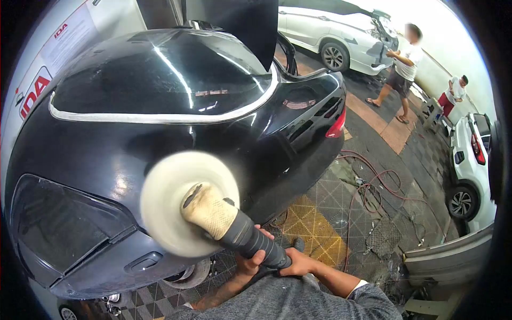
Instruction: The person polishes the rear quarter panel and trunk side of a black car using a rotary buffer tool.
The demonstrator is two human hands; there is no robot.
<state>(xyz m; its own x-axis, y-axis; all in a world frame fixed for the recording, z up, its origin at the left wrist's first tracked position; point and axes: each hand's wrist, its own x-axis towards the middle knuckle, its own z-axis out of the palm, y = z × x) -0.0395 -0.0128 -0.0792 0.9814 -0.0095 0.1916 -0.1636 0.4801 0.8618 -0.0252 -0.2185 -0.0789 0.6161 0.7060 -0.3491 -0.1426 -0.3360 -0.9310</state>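
A car polisher (248,234) with a black taped body and a cream cloth wrapped over its head is held in both hands. Its large white round pad (160,213) looks blurred and lies against the black car's (106,141) rear side panel. My left hand (252,262) grips the black body partway along, fingers showing on the far side. Wrapped around the rear end of the handle is my right hand (296,263). White masking tape (160,118) borders the rear window above the pad.
Red hose (381,173) lies looped on the tiled floor (314,229) to the right. One person (406,58) walks beside a white car (314,24) at the back; another person (454,92) stands farther right. A second white car (474,170) is at the right edge.
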